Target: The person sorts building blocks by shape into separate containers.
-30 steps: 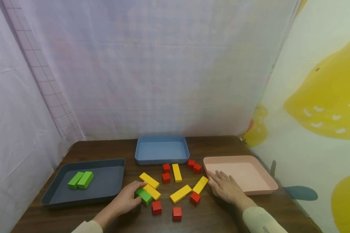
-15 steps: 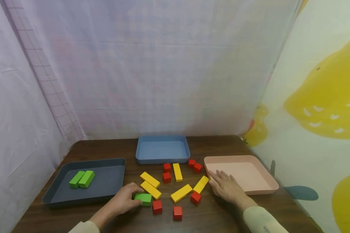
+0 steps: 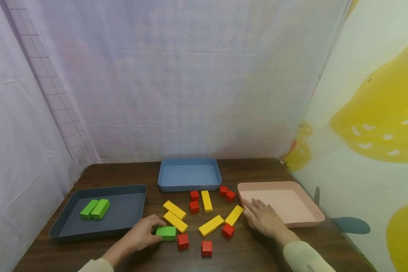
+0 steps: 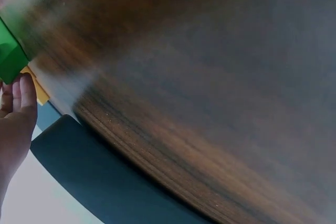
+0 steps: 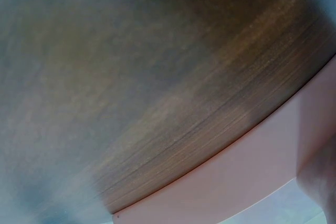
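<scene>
My left hand (image 3: 144, 233) is at the left end of a green block (image 3: 166, 233), thumb on the near side and fingers on the far side, pinching it at table level. In the left wrist view the fingers (image 4: 27, 93) meet the same green block (image 4: 10, 59). Two more green blocks (image 3: 100, 209) lie side by side in the dark grey tray (image 3: 98, 231). With its fingers fairly straight, my right hand (image 3: 263, 219) rests at the left rim of the pink tray (image 3: 312, 223). Just left of it are a yellow block (image 3: 234, 215) and a red cube (image 3: 228, 231).
A blue tray (image 3: 189, 187) stands at the back of the brown wooden table (image 3: 255, 166). Several yellow blocks (image 3: 211, 226) and red cubes (image 3: 206, 249) are scattered between the trays. White cloth (image 3: 197, 83) hangs behind the table.
The green block at my left hand has turned from slanting to lying straight across, and has come away from the yellow block. My left hand moved slightly left; the right hand stayed put.
</scene>
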Tool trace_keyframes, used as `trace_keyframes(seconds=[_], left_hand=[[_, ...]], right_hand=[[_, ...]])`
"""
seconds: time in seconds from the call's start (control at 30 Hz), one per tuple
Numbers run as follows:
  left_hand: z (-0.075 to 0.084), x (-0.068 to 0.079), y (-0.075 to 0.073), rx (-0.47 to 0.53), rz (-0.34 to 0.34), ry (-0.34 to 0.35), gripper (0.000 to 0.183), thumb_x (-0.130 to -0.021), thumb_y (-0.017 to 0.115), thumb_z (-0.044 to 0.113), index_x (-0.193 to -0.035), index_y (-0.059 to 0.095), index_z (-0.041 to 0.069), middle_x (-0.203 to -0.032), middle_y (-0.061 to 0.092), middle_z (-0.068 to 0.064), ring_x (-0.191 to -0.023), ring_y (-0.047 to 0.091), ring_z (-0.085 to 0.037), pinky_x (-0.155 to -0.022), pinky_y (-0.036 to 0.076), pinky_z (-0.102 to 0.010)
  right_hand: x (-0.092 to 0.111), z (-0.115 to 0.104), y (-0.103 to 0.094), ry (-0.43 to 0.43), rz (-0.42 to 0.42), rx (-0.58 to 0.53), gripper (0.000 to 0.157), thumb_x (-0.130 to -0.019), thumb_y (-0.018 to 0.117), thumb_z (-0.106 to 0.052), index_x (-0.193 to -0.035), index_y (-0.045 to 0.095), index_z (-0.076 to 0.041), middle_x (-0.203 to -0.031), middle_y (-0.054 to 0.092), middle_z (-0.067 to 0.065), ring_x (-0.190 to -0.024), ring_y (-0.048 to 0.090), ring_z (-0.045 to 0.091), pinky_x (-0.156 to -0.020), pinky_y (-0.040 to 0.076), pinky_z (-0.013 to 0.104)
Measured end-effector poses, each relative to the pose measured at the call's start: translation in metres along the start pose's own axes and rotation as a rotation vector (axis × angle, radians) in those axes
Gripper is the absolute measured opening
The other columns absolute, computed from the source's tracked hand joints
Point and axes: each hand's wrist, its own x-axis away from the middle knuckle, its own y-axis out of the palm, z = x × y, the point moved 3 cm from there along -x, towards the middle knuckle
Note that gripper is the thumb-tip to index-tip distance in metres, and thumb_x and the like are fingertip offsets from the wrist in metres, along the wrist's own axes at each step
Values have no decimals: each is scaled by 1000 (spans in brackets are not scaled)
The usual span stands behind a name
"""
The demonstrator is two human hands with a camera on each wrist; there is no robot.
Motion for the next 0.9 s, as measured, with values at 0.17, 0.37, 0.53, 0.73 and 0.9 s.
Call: trace_keyframes(seconds=[0.17,0.37,0.53,0.73,0.9], left_hand=[[0,3,0,7,31,-13,33,-77,82,11,-108,72,4,-101,63,-1,-83,54,-15,-69,45,-28],[2,3,-3,23,75,-41,33,-77,81,12,-108,72,6,-102,63,0,-87,55,-15,-72,47,-28],[4,2,-5,17,103,-58,31,-77,82,12,-106,72,8,-101,63,0,-90,56,-17,-75,48,-31],[8,1,-12,47,138,-55,31,-77,81,12,-106,71,6,-100,62,0,-86,55,-16,-71,48,-28],[13,-2,-24,70,187,-38,30,-78,80,12,-105,71,6,-98,61,1,-83,56,-14,-69,48,-25]], right_hand=[[0,0,1,6,-12,4,57,-105,33,-51,-152,43,-19,-153,38,23,-143,28,44,-112,14,68],[-1,0,0,-2,1,2,57,-106,34,-50,-152,43,-19,-153,39,23,-142,29,45,-112,15,68],[0,0,0,-11,7,1,56,-106,34,-49,-151,44,-18,-152,39,23,-142,30,45,-112,16,68],[-1,0,0,-12,5,-6,57,-106,34,-50,-151,43,-18,-153,39,23,-142,29,45,-112,15,69],[-2,2,1,-15,4,11,57,-106,33,-50,-151,43,-17,-152,39,23,-142,30,45,-111,16,69]])
